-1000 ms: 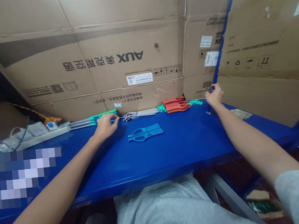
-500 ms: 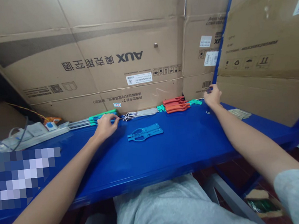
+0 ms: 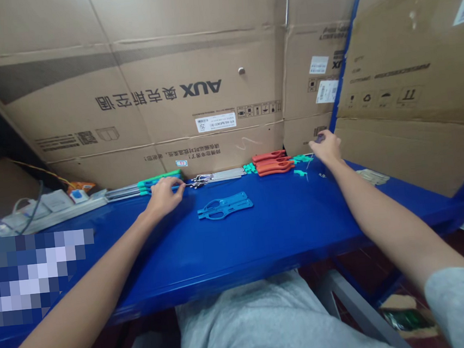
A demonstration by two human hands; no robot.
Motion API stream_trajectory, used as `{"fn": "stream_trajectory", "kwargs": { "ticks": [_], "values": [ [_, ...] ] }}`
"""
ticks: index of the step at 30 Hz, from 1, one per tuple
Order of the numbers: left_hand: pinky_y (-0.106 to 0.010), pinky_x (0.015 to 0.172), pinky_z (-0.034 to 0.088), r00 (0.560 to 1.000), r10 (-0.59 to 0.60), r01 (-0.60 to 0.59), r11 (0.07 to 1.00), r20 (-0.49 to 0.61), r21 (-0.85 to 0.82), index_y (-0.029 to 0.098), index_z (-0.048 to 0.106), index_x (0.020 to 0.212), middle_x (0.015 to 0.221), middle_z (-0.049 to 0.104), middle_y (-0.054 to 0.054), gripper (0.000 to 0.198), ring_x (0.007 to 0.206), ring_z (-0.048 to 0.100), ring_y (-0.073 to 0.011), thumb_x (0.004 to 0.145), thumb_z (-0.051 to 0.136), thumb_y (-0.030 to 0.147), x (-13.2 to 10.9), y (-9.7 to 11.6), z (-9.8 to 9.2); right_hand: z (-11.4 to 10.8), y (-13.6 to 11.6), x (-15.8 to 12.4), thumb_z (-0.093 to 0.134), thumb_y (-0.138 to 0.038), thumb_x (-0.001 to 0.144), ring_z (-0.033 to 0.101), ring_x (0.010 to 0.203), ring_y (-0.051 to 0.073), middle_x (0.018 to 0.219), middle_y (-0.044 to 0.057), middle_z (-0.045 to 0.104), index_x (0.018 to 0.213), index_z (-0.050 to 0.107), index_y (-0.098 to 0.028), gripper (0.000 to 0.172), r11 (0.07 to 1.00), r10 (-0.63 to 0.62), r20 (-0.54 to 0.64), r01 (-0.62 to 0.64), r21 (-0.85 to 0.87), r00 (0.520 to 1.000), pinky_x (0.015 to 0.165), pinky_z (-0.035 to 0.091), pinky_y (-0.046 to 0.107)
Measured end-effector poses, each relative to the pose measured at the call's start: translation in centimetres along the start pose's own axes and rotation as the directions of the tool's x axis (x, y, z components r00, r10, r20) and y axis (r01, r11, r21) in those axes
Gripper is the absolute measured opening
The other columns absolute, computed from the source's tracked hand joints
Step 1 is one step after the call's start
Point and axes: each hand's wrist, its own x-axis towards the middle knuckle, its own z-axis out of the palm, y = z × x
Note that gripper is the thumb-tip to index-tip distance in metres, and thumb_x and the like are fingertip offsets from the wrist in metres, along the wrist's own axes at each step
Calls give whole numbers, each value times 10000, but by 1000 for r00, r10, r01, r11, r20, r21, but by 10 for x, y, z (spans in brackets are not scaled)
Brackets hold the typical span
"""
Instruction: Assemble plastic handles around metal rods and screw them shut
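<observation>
The left hand [image 3: 163, 195] lies palm-down at the back of the blue table [image 3: 262, 231], its fingers loosely bent over the near end of the green-handled tools [image 3: 156, 179]. Its forefinger reaches the spot where their handles meet the bundle of metal rods [image 3: 219, 175]. The knuckles cover the contact, so I cannot tell whether it pinches a handle or only rests on it. The right hand [image 3: 328, 148] is well apart from it, far along the back edge. Its fingers are closed around a small dark piece [image 3: 319, 139], held just above the table, close to the cardboard boxes [image 3: 188, 63] and beside the blue upright post [image 3: 347, 48]. Just left of that hand sit a cluster of green plastic parts [image 3: 303, 158] and a stack of orange handles [image 3: 274, 163], both tight along the foot of the boxes. One loose green part [image 3: 300, 173] lies a little nearer the front, apart from the rest. The blue handles [image 3: 223, 206] lie flat on their own between the two forearms, touching nothing. The boxes wall off the back and the right side, leaving no gap behind the row of parts. From that row forward to the table's front edge the surface is open on both sides of the blue handles. At far left a white power strip [image 3: 54, 205] and its cables take up the back corner.
</observation>
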Motion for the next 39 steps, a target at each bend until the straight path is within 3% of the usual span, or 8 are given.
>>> {"fn": "stream_trajectory", "kwargs": {
  "ticks": [8, 14, 17, 22, 29, 31, 35, 39],
  "values": [
    [-406, 875, 433, 1000, -5, 5, 1000, 9, 4, 195, 646, 823, 982, 700, -97, 198, 1003, 599, -286, 817, 472, 290, 1, -1, 1, -8, -26, 6, 711, -246, 607, 614, 697, 204, 709, 52, 629, 908, 687, -172, 311, 995, -53, 254, 30, 91, 966, 674, 518, 347],
    [-415, 881, 434, 1000, 2, -2, 1000, 11, -11, 176, 646, 828, 970, 694, -107, 196, 984, 599, -283, 821, 479, 279, 0, 1, -1, -21, -40, -2, 731, -273, 586, 611, 737, 219, 695, 42, 626, 873, 690, -192, 301, 981, -179, 227, 191, -34, 957, 711, 496, 354],
    [-423, 888, 430, 1000, 8, -8, 1000, 13, -16, 158, 647, 832, 974, 692, -114, 196, 990, 591, -283, 824, 481, 262, -1, 3, -1, -25, -52, -13, 732, -264, 590, 610, 716, 207, 677, 33, 624, 802, 673, -189, 232, 960, -226, 396, 274, -66, 890, 677, 479, 322],
    [-412, 883, 439, 999, 23, -23, 1000, 28, -20, 188, 646, 826, 969, 696, -99, 206, 988, 599, -282, 823, 471, 298, 0, 3, 0, -21, -80, -44, 700, -256, 617, 581, 614, 148, 676, 16, 634, 838, 637, -163, 248, 903, -421, 655, 353, 243, 627, 577, 446, 254],
    [-361, 792, 473, 991, 54, -50, 998, 122, -32, 201, 683, 820, 908, 716, -87, 269, 890, 636, -274, 796, 459, 348, 1, 3, 0, -16, -85, -56, 655, -257, 627, 560, 600, 128, 686, 16, 628, 890, 670, -146, 286, 875, -474, 599, 424, 235, 646, 568, 427, 234],
    [-340, 735, 481, 981, 47, -39, 998, 189, -48, 207, 682, 819, 860, 722, -77, 265, 834, 647, -262, 782, 464, 353, 1, 0, 1, -17, -86, -57, 652, -261, 622, 551, 563, 126, 640, 3, 612, 911, 686, -161, 308, 893, -397, 745, 414, 178, 536, 544, 429, 236],
    [-326, 678, 482, 955, 55, -32, 996, 293, -83, 216, 662, 787, 810, 722, -68, 237, 773, 651, -248, 758, 477, 360, 0, -7, 5, -14, -91, -68, 679, -240, 573, 538, 528, 120, 613, -14, 609, 967, 714, -201, 398, 869, -277, 938, 471, 152, 209, 496, 425, 228],
    [-316, 655, 490, 939, 86, -34, 987, 333, -159, 218, 644, 754, 779, 713, -62, 213, 736, 648, -239, 734, 503, 376, -2, -8, 8, -7, -89, -87, 705, -230, 535, 578, 556, 140, 658, -4, 658, 988, 725, -221, 453, 791, -209, 969, 606, 87, 134, 502, 433, 229]
  ]
}}
